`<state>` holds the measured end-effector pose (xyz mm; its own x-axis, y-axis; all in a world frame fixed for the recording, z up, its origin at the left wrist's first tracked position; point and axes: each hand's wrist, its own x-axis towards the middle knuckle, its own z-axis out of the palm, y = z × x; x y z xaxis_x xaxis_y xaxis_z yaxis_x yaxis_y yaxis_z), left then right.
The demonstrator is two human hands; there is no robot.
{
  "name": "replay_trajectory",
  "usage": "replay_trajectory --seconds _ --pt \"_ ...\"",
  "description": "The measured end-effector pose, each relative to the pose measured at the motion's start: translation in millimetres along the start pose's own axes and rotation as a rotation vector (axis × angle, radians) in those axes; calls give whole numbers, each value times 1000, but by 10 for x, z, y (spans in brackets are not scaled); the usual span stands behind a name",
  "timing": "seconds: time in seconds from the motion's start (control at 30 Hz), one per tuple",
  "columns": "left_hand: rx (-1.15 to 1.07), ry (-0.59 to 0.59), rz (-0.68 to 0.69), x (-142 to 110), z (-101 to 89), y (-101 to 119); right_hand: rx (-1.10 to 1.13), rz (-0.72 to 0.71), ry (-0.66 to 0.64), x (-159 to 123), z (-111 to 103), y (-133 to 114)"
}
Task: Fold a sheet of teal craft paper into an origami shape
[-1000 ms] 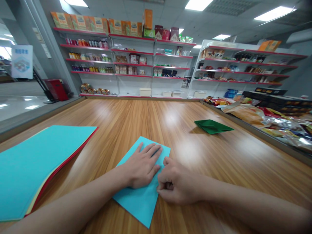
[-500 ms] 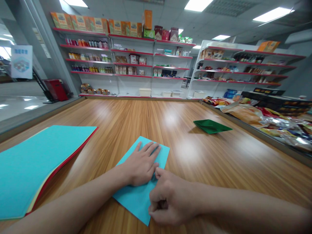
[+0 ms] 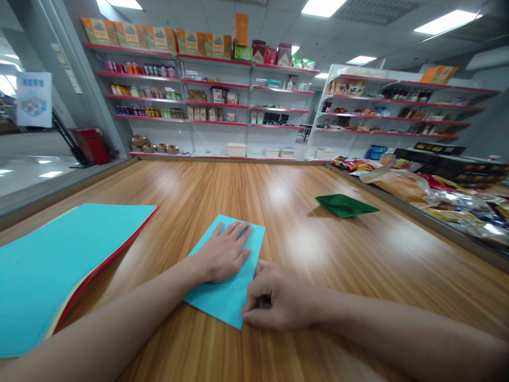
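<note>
A folded sheet of light-blue paper (image 3: 228, 300) lies on the wooden table in front of me. My left hand (image 3: 226, 253) rests flat on its upper part with the fingers spread. At the paper's right edge, my right hand (image 3: 274, 297) is curled, thumb and forefinger closed together by the near right corner. Those fingertips touch the edge; how much paper sits between them is partly hidden. To the left lies a stack of larger coloured sheets (image 3: 79, 254), blue on top, with cream and red edges showing below. A folded dark green paper piece (image 3: 345, 206) stands farther off to the right.
The wooden table (image 3: 191, 185) has a raised border. Packaged snacks (image 3: 401, 185) and black boxes (image 3: 449, 164) are piled beyond its right border. Shelves (image 3: 214, 85) of bottles and boxes line the back. A red bin (image 3: 93, 146) and a sign (image 3: 34, 99) stand at left.
The blue paper and my left hand have shifted away from me and slightly left. My right hand has also moved farther away, staying curled at the paper's right edge.
</note>
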<state>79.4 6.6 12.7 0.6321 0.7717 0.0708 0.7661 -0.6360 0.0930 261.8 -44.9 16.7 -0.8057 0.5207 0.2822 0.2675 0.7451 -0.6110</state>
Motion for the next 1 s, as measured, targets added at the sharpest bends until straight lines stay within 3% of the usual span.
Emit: replay_trajectory --seconds 0.27,0.5,1.0 --pt "8 -5 -5 7 -3 4 -2 124 -39 50 15 -83" --pt "2 -5 -4 12 8 -2 3 105 -71 64 4 -71" --pt "30 -25 18 0 1 0 -7 207 -124 122 -116 -117"
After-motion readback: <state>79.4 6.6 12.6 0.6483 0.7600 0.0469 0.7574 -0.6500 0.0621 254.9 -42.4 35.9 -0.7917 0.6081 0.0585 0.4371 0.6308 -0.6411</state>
